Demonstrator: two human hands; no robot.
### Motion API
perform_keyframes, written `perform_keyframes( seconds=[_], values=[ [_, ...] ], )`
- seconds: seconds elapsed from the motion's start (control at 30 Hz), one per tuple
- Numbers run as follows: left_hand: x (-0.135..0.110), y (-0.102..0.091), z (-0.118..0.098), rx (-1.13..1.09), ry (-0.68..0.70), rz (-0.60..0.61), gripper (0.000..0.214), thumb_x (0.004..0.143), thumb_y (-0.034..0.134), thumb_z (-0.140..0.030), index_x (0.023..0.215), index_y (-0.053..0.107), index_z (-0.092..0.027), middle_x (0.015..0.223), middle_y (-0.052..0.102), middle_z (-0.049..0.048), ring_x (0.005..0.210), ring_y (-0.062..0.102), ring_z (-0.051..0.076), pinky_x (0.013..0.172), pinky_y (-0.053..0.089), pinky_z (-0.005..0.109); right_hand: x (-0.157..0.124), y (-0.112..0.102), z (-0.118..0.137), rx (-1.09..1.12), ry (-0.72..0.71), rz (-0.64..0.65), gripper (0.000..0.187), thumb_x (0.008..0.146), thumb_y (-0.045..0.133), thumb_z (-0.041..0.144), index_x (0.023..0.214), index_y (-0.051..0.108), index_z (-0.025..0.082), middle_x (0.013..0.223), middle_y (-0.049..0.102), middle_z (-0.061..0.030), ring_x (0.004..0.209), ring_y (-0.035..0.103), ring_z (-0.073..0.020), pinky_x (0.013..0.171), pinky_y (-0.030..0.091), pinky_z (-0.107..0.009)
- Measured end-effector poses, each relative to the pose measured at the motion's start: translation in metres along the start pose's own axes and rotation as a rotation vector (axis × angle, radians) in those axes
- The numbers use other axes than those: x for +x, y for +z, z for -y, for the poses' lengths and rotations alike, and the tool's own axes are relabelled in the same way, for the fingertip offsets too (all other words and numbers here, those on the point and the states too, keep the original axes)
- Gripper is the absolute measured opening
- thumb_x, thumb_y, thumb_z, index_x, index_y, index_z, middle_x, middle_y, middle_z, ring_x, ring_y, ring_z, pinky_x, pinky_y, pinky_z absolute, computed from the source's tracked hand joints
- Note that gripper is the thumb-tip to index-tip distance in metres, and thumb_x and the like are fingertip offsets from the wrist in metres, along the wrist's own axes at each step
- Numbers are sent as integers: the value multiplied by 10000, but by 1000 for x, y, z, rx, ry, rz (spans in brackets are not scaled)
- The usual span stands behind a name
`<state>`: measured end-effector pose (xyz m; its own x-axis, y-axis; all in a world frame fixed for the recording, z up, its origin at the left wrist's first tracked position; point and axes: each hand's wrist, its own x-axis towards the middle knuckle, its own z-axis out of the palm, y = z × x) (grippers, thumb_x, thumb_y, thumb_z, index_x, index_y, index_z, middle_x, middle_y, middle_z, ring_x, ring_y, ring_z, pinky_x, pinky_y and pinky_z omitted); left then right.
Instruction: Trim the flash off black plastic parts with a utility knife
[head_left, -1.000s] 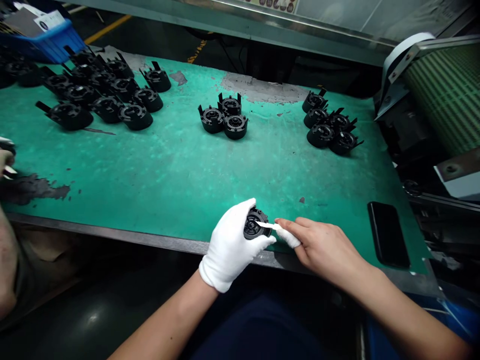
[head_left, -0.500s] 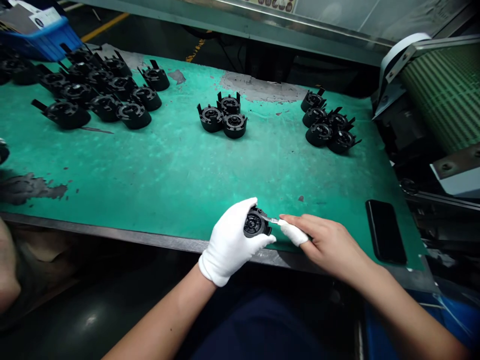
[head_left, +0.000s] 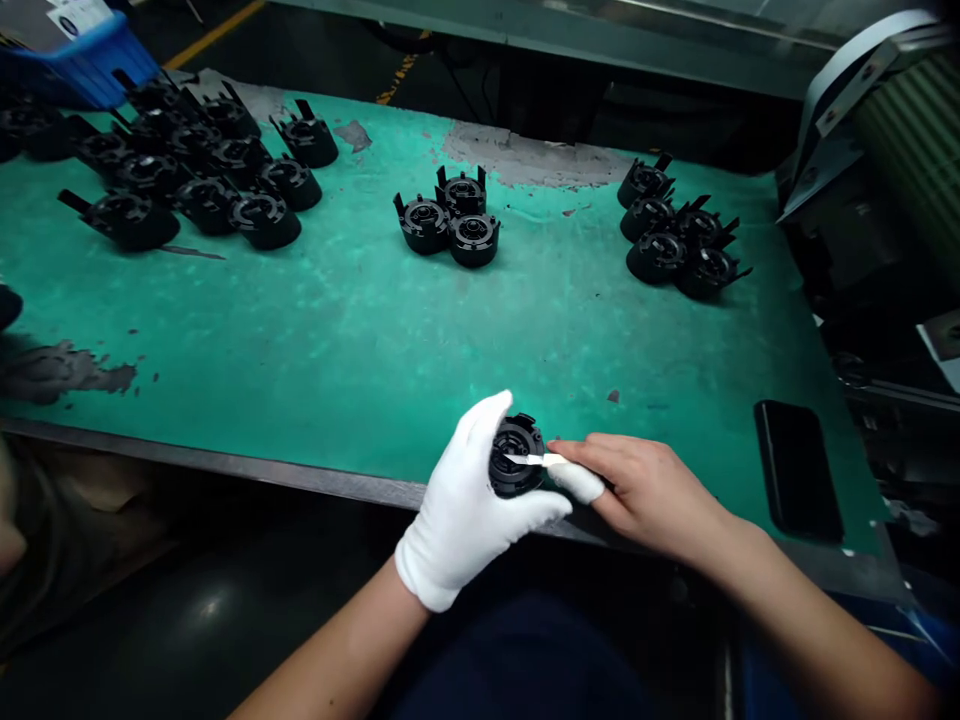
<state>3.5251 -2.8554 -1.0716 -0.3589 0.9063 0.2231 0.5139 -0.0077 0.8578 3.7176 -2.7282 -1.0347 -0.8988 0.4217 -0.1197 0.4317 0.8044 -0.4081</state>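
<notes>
My left hand, in a white glove, is closed around a round black plastic part near the table's front edge. The part's ringed inner face is turned up. In my right hand, bare but for a white cover on the thumb, a small knife is pinched between thumb and fingers. Its pointed blade lies over the middle of the part; whether it touches the surface I cannot tell. Most of the knife's handle is hidden in the hand.
Similar black parts stand in a large group at left, a trio in the middle and a cluster at right. A phone lies at the right edge of the green table. Someone's arm shows at far left.
The knife blade has moved from the part's right rim to over its middle. The part is turned more face-up in my left hand. The view has shifted slightly.
</notes>
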Motion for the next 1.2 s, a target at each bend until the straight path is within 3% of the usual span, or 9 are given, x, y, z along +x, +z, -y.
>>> perform_keyframes(
  seconds=[0.1,0.27,0.43,0.63,0.8,1.03,1.13,1.2],
  values=[
    [-3,11,0,-44,-39,-67,943,729,863,-434,1494,363,-201,1484,509,141,1377,514,291,1192,427,471,4,-2,-2,-21,5,7,415,985,462,241,1373,605,266,999,711,-26,873,673,-195,745,476,-323],
    [0,12,3,-51,-7,-78,918,749,843,-389,1503,357,-193,1413,566,138,1305,578,280,1140,481,453,10,-5,1,-108,40,25,445,955,474,213,1363,619,312,955,706,-13,850,675,-198,712,460,-314],
    [-1,13,6,-31,24,-96,861,761,832,-410,1472,395,-196,1395,579,140,1293,588,293,1133,486,479,12,1,9,-208,111,-57,457,951,470,206,1375,614,295,952,717,-28,858,692,-213,662,444,-308],
    [-1,15,8,-20,40,-104,899,740,849,-454,1466,399,-175,1386,585,147,1295,586,292,1140,481,474,3,-12,14,-164,66,-2,439,975,447,239,1378,609,299,1005,729,-22,895,704,-209,718,461,-315],
    [-1,15,8,-6,46,-103,895,748,842,-465,1468,395,-177,1383,585,150,1297,584,297,1138,484,482,3,-21,18,-261,87,74,461,952,470,231,1380,600,342,988,727,0,872,708,-214,641,413,-319],
    [-2,16,14,-8,104,-121,888,763,826,-496,1475,386,-201,1384,585,156,1289,592,312,1122,495,503,12,-19,28,-440,151,29,440,939,493,242,1348,615,349,943,724,-7,806,715,-235,537,317,-328],
    [-2,16,16,9,116,-119,906,753,836,-507,1474,389,-190,1395,577,157,1309,573,305,1142,474,499,15,-19,24,-465,205,-25,433,963,462,258,1368,607,309,1001,740,-31,835,718,-264,551,348,-339],
    [-3,16,16,12,106,-119,915,752,837,-511,1477,385,-185,1407,571,161,1320,565,306,1150,467,499,13,-20,20,-361,192,-25,415,980,444,258,1358,609,304,1084,749,-38,913,718,-269,621,410,-342]
  ],
)
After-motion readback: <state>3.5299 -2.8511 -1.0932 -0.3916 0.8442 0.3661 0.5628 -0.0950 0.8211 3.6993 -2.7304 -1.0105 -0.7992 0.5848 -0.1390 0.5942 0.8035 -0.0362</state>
